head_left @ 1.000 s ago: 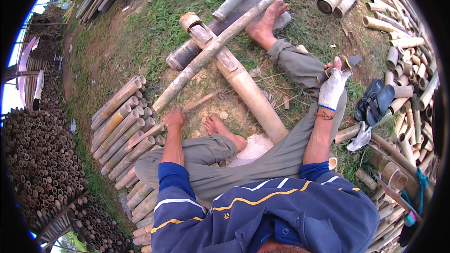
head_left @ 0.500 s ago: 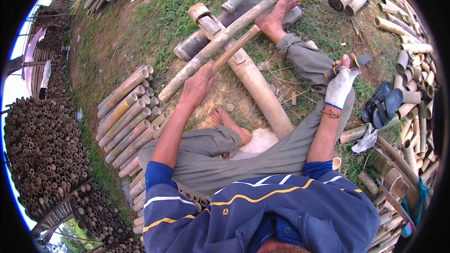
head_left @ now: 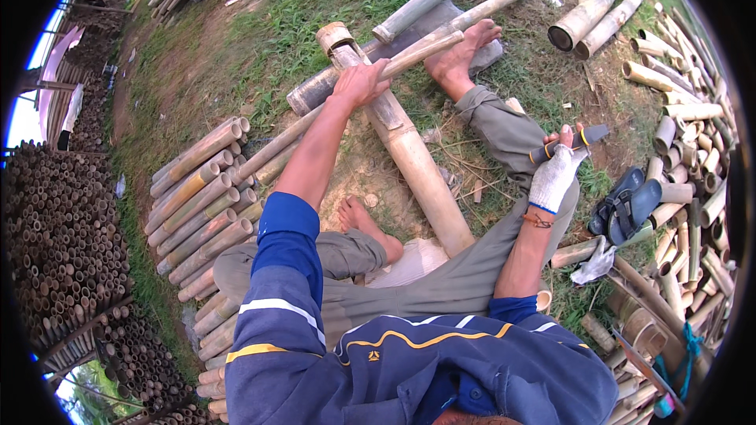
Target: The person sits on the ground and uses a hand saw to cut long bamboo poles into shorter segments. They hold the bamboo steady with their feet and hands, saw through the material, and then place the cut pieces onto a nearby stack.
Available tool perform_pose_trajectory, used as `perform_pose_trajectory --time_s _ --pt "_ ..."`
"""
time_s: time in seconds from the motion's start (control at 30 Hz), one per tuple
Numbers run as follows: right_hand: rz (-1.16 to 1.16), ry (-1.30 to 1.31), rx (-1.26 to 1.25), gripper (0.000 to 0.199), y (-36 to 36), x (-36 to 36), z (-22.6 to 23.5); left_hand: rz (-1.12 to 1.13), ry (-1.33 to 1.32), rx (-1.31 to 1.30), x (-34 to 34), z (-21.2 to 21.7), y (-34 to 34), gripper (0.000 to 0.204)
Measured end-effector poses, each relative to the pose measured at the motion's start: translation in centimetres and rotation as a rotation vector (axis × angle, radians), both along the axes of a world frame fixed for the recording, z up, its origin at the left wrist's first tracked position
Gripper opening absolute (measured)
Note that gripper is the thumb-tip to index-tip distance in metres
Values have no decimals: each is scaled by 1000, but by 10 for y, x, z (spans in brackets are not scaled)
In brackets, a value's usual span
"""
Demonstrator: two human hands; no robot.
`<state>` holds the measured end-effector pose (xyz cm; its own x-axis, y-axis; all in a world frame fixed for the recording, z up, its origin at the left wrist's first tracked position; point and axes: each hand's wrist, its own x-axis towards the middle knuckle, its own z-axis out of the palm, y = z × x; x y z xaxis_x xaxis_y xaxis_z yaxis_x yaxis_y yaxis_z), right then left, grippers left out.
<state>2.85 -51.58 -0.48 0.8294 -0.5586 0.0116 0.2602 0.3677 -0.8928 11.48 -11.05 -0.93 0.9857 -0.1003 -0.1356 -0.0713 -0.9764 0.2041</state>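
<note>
My bare left hand (head_left: pixel 362 84) reaches forward and is closed around a thin bamboo stick (head_left: pixel 425 53), whose free end points away to the right. Beneath it a longer bamboo pole (head_left: pixel 513 0) runs slantwise across a thick, notched bamboo post (head_left: pixel 421 173). Whether my fingers also grip this pole is hidden. My right hand (head_left: pixel 554 175), in a white glove with bare fingertips, rests by my right knee. It holds a knife (head_left: pixel 573 142) with a black handle, yellow bands and a short dark blade pointing right.
Cut bamboo tubes (head_left: pixel 197 212) are stacked at my left, and a large heap of tubes (head_left: pixel 63 228) stands farther left. Black sandals (head_left: pixel 628 205) and a white glove (head_left: pixel 594 261) lie at my right, beside scattered bamboo pieces (head_left: pixel 693 142). A thick dark bamboo log (head_left: pixel 319 91) supports the notched post.
My left hand has moved forward and to the right, and the thin stick's free end has shifted with it. The right hand still holds the knife.
</note>
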Motion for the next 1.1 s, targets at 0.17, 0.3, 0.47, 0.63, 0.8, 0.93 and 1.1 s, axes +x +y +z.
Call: perform_pose_trajectory --time_s 0.17,0.3,0.47,0.63,0.8,0.93,1.1 --pt "17 14 -33 49 2 0 3 -12 -59 -77 24 -10 -9 64" --pt "18 28 -86 50 3 -2 7 29 -90 -64 27 -19 -11 77" --pt "77 88 -101 54 1 -1 7 26 -186 -79 16 -29 0 75" --pt "90 60 -58 52 0 -2 6 30 -167 -140 10 -27 14 59" --pt "57 62 -33 50 2 -3 7 128 -109 -373 17 -19 21 70" --pt "45 61 -74 53 2 0 5 129 -132 -271 24 -15 16 76" --pt "47 49 -4 51 1 1 2 87 -65 -196 40 -12 1 68"
